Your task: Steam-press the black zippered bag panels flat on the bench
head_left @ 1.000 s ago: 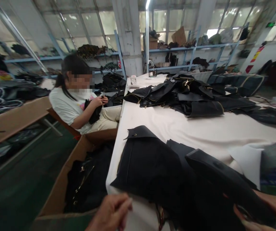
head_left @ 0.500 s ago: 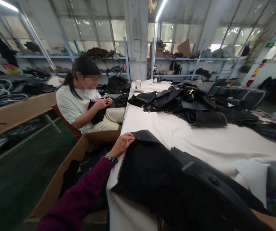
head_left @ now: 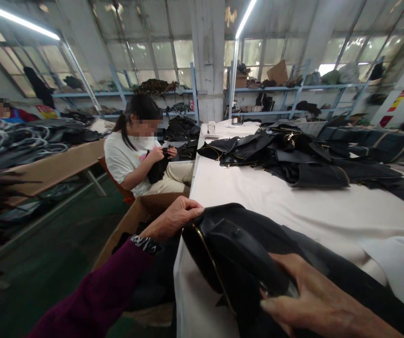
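My left hand [head_left: 175,218] pinches the top corner of a black fabric piece [head_left: 314,253] at the table's left edge, fingers closed. A gold zipper [head_left: 211,260] runs down the near side of that piece, which bulges open there. In my right hand [head_left: 307,291] is a long black hand tool [head_left: 244,251], shaped like a stapler, with a little bare metal by my thumb. Its front end lies over the cloth's corner, close to my left fingertips. Whether the tool's jaws clasp the edge is hidden.
More black zippered pieces [head_left: 283,150] are heaped across the white-covered table [head_left: 240,188]. A cardboard box [head_left: 145,204] with black pieces stands below its left edge. Beyond the box a seated co-worker [head_left: 131,155] handles a black piece. Another bench [head_left: 47,173] bears dark goods at the left.
My right hand has come in from the lower right, bringing the black tool up to the corner by my left hand. The zippered edge has turned into view. The camera has swung slightly left.
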{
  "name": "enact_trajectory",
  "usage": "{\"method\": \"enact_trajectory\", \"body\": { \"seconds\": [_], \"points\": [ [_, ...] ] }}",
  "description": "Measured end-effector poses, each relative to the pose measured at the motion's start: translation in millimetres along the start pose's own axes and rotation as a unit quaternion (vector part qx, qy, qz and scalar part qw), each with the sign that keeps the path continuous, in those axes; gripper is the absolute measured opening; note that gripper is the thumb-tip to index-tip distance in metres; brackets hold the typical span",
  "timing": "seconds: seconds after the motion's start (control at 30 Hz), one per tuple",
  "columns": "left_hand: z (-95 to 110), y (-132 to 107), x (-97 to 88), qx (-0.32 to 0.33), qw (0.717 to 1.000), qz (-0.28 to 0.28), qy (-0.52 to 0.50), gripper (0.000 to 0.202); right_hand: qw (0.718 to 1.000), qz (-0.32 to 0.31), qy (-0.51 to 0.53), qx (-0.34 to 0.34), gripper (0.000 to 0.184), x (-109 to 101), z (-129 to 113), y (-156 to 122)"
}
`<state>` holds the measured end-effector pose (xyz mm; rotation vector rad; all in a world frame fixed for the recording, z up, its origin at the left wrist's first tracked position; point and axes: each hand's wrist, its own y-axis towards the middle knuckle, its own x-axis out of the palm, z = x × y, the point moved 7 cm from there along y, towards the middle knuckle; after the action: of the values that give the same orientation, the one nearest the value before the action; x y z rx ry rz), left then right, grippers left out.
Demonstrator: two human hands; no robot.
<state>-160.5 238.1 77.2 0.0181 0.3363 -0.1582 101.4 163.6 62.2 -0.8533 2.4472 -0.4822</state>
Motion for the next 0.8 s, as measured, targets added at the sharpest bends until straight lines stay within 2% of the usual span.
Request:
{"method": "enact_trajectory", "body": {
  "seconds": [0.13,0.23,0.37,0.47,0.57,0.7,0.8],
  "points": [
    [-12,-11,13.4,-0.011,0.989,0.001,-0.150,0.024,0.998,-0.039,0.018,-0.051,0.053,13,-14,12],
    [-23,-15,25.9,-0.024,0.959,0.005,-0.283,0.022,0.995,-0.040,0.025,-0.088,0.034,14,-24,15],
    [-41,-18,37.6,-0.040,0.921,0.041,-0.385,0.021,0.996,-0.018,0.018,-0.082,0.020,6,-29,11],
    [-50,-17,40.3,-0.048,0.908,0.070,-0.409,0.021,0.998,0.002,-0.002,-0.070,0.021,-4,-23,4],
    [-52,-15,43.3,-0.051,0.905,0.076,-0.415,0.023,0.997,-0.003,-0.030,-0.066,0.022,-4,-14,3],
    [-48,-16,51.9,-0.056,0.907,0.071,-0.411,0.025,0.996,-0.029,-0.030,-0.074,0.020,4,-12,11],
    [-42,-18,51.2,-0.057,0.925,0.088,-0.364,0.026,0.996,0.007,-0.011,-0.093,0.019,-6,-20,13]
  ]
}}
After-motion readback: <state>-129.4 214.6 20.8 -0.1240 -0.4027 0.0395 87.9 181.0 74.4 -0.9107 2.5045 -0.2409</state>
